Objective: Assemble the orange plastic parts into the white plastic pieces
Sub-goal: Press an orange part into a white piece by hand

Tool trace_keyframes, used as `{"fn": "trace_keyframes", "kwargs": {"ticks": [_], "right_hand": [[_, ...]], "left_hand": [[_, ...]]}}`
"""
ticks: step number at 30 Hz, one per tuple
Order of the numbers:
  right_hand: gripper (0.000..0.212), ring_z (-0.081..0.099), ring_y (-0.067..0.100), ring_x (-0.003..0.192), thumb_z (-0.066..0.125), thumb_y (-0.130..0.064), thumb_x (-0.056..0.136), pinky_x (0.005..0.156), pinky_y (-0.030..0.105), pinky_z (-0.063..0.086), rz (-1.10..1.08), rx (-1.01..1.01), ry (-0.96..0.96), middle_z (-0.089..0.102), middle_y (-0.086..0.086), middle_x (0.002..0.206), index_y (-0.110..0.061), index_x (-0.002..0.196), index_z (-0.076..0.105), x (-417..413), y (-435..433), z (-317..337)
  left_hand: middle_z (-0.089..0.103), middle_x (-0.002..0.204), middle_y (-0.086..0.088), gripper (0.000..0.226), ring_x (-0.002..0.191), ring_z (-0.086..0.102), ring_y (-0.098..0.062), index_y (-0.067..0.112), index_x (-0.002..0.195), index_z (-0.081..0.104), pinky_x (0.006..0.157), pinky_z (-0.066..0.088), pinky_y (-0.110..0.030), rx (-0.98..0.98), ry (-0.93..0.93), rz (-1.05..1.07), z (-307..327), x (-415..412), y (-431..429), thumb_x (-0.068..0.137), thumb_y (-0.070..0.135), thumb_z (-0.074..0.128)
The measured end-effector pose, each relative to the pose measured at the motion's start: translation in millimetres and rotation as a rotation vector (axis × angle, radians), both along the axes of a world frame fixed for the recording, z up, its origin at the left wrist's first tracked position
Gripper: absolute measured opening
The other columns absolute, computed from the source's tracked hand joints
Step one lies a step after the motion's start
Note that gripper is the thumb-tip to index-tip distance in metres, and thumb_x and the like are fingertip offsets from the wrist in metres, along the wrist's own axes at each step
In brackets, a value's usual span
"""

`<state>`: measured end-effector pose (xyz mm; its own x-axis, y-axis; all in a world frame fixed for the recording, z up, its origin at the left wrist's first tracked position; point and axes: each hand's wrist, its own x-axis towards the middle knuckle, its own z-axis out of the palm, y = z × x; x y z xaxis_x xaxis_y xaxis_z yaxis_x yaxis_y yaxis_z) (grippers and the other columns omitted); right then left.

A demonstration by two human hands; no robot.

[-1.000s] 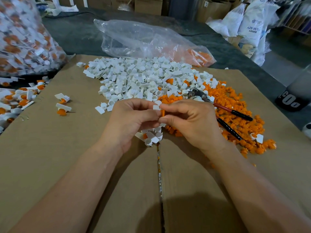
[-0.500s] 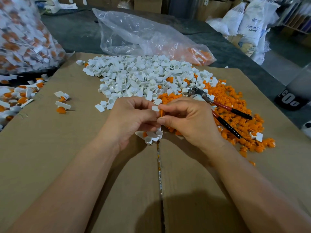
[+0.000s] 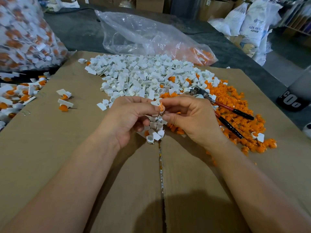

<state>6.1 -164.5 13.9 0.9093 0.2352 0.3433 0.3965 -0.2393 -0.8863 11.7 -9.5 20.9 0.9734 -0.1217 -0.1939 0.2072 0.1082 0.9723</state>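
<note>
My left hand (image 3: 129, 116) and my right hand (image 3: 190, 118) meet over the middle of the cardboard sheet (image 3: 67, 148). The left hand pinches a small white plastic piece (image 3: 155, 103). The right hand pinches an orange plastic part (image 3: 161, 107) against it with thumb and forefinger. A large heap of white pieces (image 3: 143, 76) lies just beyond the hands. To the right of them spreads a heap of orange parts (image 3: 235, 106). A few loose white pieces (image 3: 154, 133) lie under the hands.
Red-and-black handled pliers (image 3: 232, 115) lie on the orange heap. Two assembled pieces (image 3: 64, 101) sit at left, more at the left edge (image 3: 15, 96). A full bag (image 3: 21, 36) stands far left, and a near-empty clear bag (image 3: 151, 36) lies behind the white heap.
The hands have drawn slightly apart and turned, so the orange part between the fingertips shows more fully. The piles and pliers have not moved.
</note>
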Motion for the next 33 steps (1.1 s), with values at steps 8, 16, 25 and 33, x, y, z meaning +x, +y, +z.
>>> {"fn": "trace_keyframes", "kwargs": {"ticks": [8, 16, 25, 33], "right_hand": [[0.041, 0.065, 0.012, 0.077, 0.073, 0.001, 0.066, 0.073, 0.024, 0.055, -0.014, 0.029, -0.038, 0.066, -0.001, 0.085, -0.025, 0.096, 0.063, -0.3, 1.8, -3.1], [0.041, 0.059, 0.004, 0.077, 0.073, -0.006, 0.068, 0.074, 0.015, 0.048, -0.106, -0.116, -0.301, 0.061, -0.009, 0.082, -0.007, 0.106, 0.058, 3.9, -0.9, -8.2], [0.03, 0.06, 0.01, 0.08, 0.07, -0.006, 0.071, 0.074, 0.016, 0.049, -0.107, -0.226, -0.426, 0.062, -0.003, 0.084, 0.001, 0.1, 0.066, 4.4, -2.3, -7.4], [0.026, 0.058, 0.008, 0.08, 0.071, -0.005, 0.071, 0.074, 0.011, 0.047, -0.114, -0.276, -0.484, 0.061, -0.003, 0.084, 0.002, 0.096, 0.068, 5.5, -3.7, -6.3]], "left_hand": [[0.056, 0.045, 0.001, 0.016, 0.034, 0.045, -0.007, 0.01, 0.059, 0.06, 0.034, 0.029, -0.011, 0.01, -0.008, 0.006, -0.3, -0.8, -1.1, 0.067, -0.001, 0.069], [0.063, 0.049, -0.007, 0.015, 0.043, 0.06, -0.012, 0.005, 0.062, 0.063, 0.04, 0.046, -0.016, -0.028, -0.039, -0.016, -0.9, -1.2, -1.7, 0.069, -0.007, 0.068], [0.064, 0.052, -0.008, 0.013, 0.043, 0.061, -0.014, 0.003, 0.065, 0.063, 0.041, 0.047, -0.017, -0.031, -0.038, -0.015, -1.0, -1.7, -2.1, 0.068, -0.008, 0.068], [0.065, 0.054, -0.01, 0.012, 0.045, 0.062, -0.015, 0.004, 0.064, 0.063, 0.043, 0.049, -0.018, -0.051, -0.034, -0.017, -1.4, -2.8, -2.2, 0.068, -0.006, 0.069]]}}
